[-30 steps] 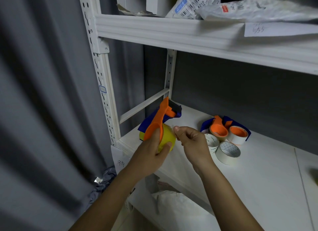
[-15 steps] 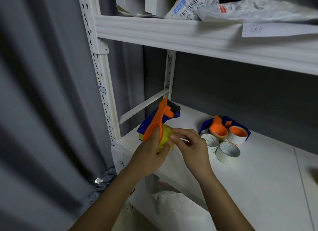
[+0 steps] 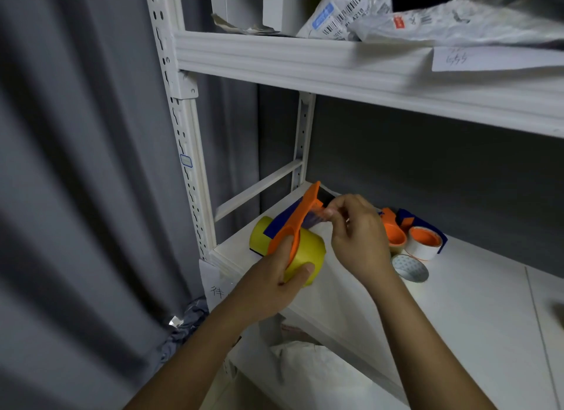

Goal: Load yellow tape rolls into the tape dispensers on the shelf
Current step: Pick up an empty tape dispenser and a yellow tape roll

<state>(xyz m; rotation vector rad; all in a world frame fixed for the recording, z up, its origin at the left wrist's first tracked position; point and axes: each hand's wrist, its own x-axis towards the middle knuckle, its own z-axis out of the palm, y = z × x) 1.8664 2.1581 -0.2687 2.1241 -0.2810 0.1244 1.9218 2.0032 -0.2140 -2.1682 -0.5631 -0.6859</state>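
**Threading the tape end through the dispenser**

Your left hand (image 3: 276,275) grips the yellow tape roll (image 3: 302,257) seated in the orange-and-blue plastic dispenser (image 3: 300,218), held just above the white metal shelf (image 3: 476,312). Your right hand (image 3: 355,237) pinches the loose tape end near the dispenser's head. Next, likely feed it across the cutter. Behind sits a second orange dispenser (image 3: 393,231).

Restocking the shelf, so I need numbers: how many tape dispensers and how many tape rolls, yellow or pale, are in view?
Tape dispensers: 2, one held, one lying on the shelf
Yellow tape rolls: 1
Pale tape rolls: at least 2
Total: 5
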